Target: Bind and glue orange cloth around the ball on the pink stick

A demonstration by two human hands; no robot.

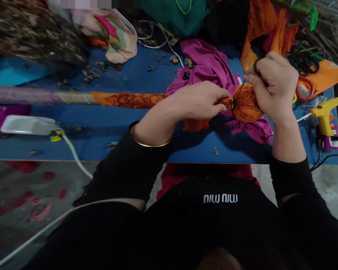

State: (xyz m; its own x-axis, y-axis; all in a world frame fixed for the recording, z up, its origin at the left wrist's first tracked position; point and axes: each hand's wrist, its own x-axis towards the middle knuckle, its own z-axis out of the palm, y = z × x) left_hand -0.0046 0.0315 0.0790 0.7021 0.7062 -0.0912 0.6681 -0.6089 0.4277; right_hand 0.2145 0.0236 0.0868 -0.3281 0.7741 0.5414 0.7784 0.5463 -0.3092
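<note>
An orange patterned cloth wraps the right part of a long pole lying across the blue table, and ends in a rounded bundle. My left hand pinches the narrow neck of cloth just left of the bundle. A dark cord with a yellowish loop circles that neck. Above and right of the bundle, my right hand is closed, with the thin dark cord running from its fingers to the neck. Purple cloth lies behind and beneath the bundle.
A yellow glue gun and red-handled scissors lie at the right of the blue table. At left are a white power strip with its cable and a bag of dried leaves. Orange cloth sits at the back.
</note>
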